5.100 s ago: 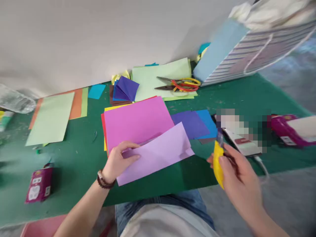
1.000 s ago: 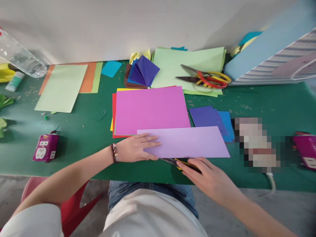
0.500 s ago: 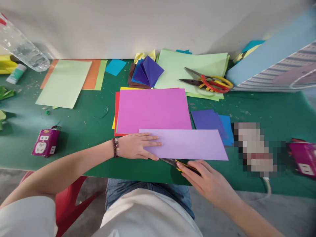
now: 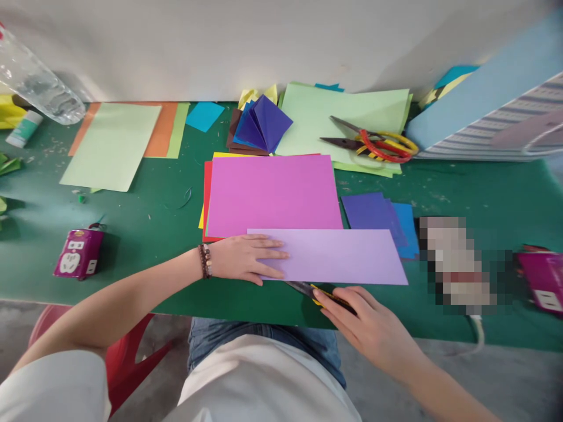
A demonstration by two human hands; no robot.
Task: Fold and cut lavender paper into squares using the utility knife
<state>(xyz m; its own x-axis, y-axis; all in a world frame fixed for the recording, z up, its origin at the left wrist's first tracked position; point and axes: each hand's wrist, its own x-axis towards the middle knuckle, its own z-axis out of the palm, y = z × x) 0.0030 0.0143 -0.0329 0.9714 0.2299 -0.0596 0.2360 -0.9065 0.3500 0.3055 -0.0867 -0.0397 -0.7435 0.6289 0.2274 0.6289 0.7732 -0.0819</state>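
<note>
One flat, open left hand (image 4: pixel 244 258) pins a lilac paper sheet (image 4: pixel 336 256) so it cannot slide, partly over pink paper (image 4: pixel 272 196) on the counter (image 4: pixel 145 258); the right hand (image 4: pixel 373 331) grips a knife (image 4: pixel 332 298) along the sheet's lower edge.

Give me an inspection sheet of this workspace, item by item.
Surface: green mat, flecked with scraps.
Job's things: lilac paper lies flat on the mat; knife, yellow and black, sits at its near edge.
Clutter: pink paper, scissors, plastic bottle, purple packet.
Hands: left hand rests flat on the lilac paper; right hand grips the knife.
Cables: white cable off the mat's near edge.
Surroundings: wall, striped bag, red chair.
</note>
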